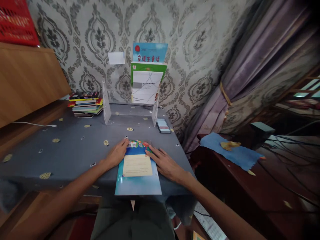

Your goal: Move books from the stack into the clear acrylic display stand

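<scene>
A blue book lies back cover up on the grey patterned tablecloth, its near end reaching past the table's front edge. The cover has a cream text panel and a barcode at the far end. At its upper left edge, my left hand has its fingers close together, gripping the border; the thumb is hidden. My right hand rests over the right edge with fingers stretched out and a little apart, fingertips on the cover. Behind the book stands a clear acrylic holder.
Upright books, one with a green border and a blue one, stand at the back. A book stack sits back left, a blurred-out phone at right. Beyond are a purple curtain and a dark side table with blue cloth.
</scene>
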The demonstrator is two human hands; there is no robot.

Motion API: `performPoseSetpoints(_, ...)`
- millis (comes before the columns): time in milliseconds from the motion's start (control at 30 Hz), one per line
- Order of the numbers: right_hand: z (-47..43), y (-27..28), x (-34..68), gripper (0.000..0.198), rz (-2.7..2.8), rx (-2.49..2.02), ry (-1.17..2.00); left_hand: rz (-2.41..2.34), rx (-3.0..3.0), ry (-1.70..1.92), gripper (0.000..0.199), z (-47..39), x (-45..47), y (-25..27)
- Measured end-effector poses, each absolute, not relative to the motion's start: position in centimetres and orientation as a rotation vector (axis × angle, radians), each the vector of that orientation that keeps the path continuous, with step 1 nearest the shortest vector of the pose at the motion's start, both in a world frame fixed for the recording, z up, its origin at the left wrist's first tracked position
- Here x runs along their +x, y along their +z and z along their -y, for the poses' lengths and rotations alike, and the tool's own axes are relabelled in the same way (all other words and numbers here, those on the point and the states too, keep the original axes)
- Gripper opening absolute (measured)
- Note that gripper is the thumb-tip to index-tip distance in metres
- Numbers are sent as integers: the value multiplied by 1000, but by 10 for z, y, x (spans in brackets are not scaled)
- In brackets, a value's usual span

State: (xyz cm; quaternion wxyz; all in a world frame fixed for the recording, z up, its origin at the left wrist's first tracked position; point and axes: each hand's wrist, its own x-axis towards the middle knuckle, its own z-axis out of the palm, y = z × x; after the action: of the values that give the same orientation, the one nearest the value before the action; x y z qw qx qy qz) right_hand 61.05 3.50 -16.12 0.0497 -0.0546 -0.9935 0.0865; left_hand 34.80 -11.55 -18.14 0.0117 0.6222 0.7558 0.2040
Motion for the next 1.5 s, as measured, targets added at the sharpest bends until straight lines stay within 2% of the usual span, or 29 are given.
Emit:
performPoseSetpoints(367, -102, -171, 579, 75, 2941, -380, 455, -2263, 2062, 710, 39, 26, 311, -177)
performPoseSetpoints(533, -113, -150, 581, 73, 3074, -298, 361, -2225, 2140, 713, 39, 26, 303, -182)
performPoseSetpoints(667, -103, -138, 549, 55, 2964, -348, 345, -2288, 2187, 700, 38, 25, 309, -178)
performPoseSetpoints(767, -91, -141, 513, 49, 2910, -358, 401, -2290, 2194, 670, 43, 24, 314, -173)
performPoseSetpoints(1033, -103, -166, 509, 55, 2804, -674, 346, -2319, 2146, 691, 43, 29, 316, -171)
performPoseSetpoints(1333, -104, -173, 509, 54, 2773, -729, 358, -2409, 2121, 566, 35, 31, 320, -163)
performPoseSetpoints(1500, -100, -173, 509, 54, 2760, -753, 366, -2349, 2125, 485, 44, 37, 319, -167)
